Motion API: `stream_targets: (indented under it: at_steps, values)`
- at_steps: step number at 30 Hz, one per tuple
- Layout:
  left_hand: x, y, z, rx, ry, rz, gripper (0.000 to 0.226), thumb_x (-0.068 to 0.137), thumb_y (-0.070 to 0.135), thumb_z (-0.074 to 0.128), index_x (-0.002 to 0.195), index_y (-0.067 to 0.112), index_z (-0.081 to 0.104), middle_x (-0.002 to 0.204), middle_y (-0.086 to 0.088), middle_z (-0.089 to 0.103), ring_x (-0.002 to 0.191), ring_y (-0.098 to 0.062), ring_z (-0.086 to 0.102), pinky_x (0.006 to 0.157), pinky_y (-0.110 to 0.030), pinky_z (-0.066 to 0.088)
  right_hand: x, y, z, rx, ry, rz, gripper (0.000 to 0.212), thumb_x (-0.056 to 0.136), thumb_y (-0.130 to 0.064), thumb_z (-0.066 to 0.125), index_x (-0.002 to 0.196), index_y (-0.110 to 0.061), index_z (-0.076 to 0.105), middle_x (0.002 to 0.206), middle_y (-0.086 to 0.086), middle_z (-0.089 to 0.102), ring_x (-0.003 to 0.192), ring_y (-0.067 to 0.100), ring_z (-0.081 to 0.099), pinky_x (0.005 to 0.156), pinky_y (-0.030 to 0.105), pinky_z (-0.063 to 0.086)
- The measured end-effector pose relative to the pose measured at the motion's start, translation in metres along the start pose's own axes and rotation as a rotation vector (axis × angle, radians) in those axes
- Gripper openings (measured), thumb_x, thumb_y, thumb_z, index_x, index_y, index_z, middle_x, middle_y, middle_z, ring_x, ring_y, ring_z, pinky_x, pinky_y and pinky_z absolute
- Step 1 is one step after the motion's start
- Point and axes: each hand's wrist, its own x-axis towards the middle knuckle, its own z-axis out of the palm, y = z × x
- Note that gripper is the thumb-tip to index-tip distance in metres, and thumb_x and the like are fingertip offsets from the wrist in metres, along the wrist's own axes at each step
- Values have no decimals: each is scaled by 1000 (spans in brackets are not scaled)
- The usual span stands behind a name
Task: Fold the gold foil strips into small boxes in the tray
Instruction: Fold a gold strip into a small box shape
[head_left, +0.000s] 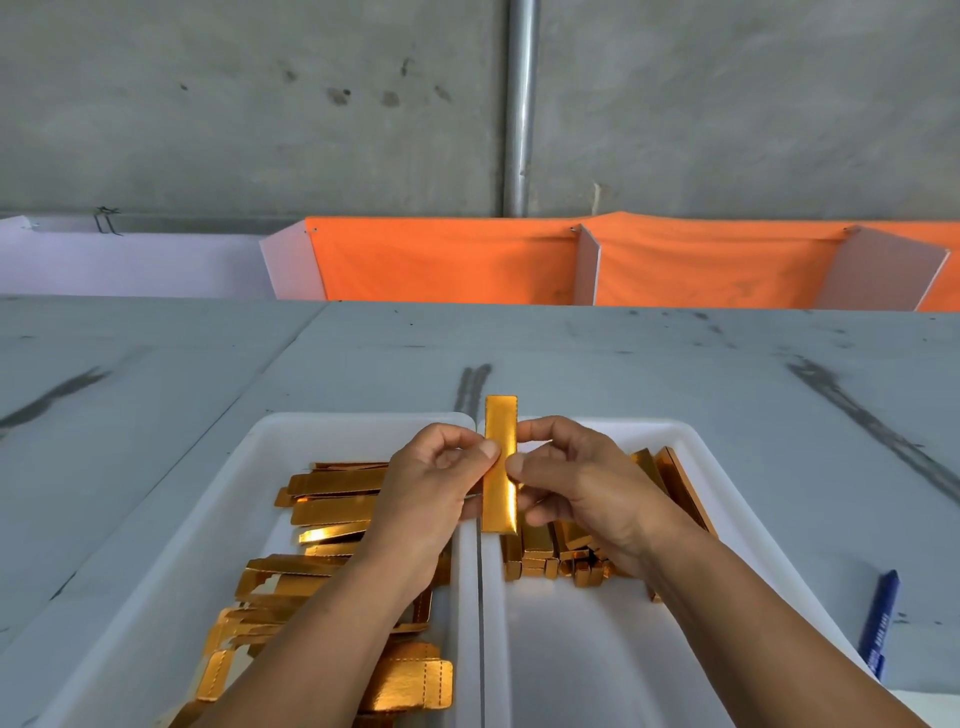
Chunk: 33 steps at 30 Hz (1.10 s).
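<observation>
Taking the held gold foil strip as the middle of the dial, the left white tray fills the side from 7 to 9 o'clock. A loose heap of flat gold foil blanks lies in it, overlapping at several angles, some with their end tabs showing.

The left hand comes up from 7 o'clock over that heap. Its thumb and forefinger pinch the left edge of the held strip and its other fingers are curled under.

The strip stands lengthwise from 6 to 12 o'clock. It hangs above the seam where the two trays touch, and its top end rises past their far rims.

The right hand reaches in from 5 o'clock and pinches the strip's right edge between thumb and forefinger, level with the left hand's pinch.

The right white tray lies from 3 to 5 o'clock. A cluster of folded gold boxes sits in its far half, partly hidden under the right hand and wrist.

A blue pen rests on the grey table at 4 o'clock, just outside the right tray.

An orange cloth hangs behind the table from 12 to 2 o'clock.
</observation>
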Motion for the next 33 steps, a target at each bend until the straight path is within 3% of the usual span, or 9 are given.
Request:
stream_targets:
  at_steps: [5,8,12,15,18,22,26,29,33]
  values:
    - [5,-1,-4,-47,108,-2,12,87,22,69,98,20,65,84,5,73,83,-15,72,76,-32,59,3,-1,-8,-77,161,-6,25,92,-11,65,116,-18,69,72,4,69,65,13,68,61,23,55]
    - [13,1,-15,-32,274,-11,10,87,19,68,96,23,65,81,3,71,82,-16,70,77,-31,58,7,2,-18,-310,314,7,31,95,-16,60,124,-24,65,69,-4,69,62,10,66,62,23,54]
    - [18,1,-25,-34,393,-43,14,88,10,65,95,23,64,90,-3,68,85,-16,68,79,-31,57,9,8,-15,-620,328,50,40,96,-24,57,136,-28,54,98,-4,68,65,8,64,53,16,48]
    - [23,0,-32,76,459,-44,19,88,9,63,92,27,61,93,2,63,93,-19,64,82,-34,56,12,13,-13,-779,317,47,39,98,-27,56,136,-27,53,94,-9,62,70,6,62,52,12,45]
    - [26,-1,-38,332,505,-34,19,91,12,58,100,28,57,105,2,59,99,-19,59,74,-26,51,13,17,-12,-840,310,54,38,98,-27,56,136,-26,53,91,-9,59,72,7,63,59,14,50]
    - [23,-4,-42,774,361,-34,24,94,11,49,112,24,56,104,5,54,96,-14,49,77,-26,42,14,20,-12,-881,298,53,37,98,-27,57,134,-27,53,82,-13,56,71,9,64,59,15,50]
    - [16,-4,-41,1143,105,-95,22,93,14,53,109,25,63,106,6,63,90,-11,54,71,-22,43,14,21,-12,-934,281,36,33,98,-29,57,131,-27,56,82,-15,55,67,4,60,53,11,44]
    - [12,-8,-40,1203,53,-112,29,88,14,59,114,27,62,103,8,57,90,-10,51,72,-21,43,13,21,-12,-956,280,23,34,98,-31,57,131,-28,57,93,-11,58,71,6,59,56,11,44]
    - [11,-13,-39,1270,64,-73,39,85,15,64,121,28,57,113,4,51,101,-14,51,80,-23,46,12,20,-10,-959,270,8,33,97,-32,57,130,-28,59,105,-7,63,91,11,62,78,21,54]
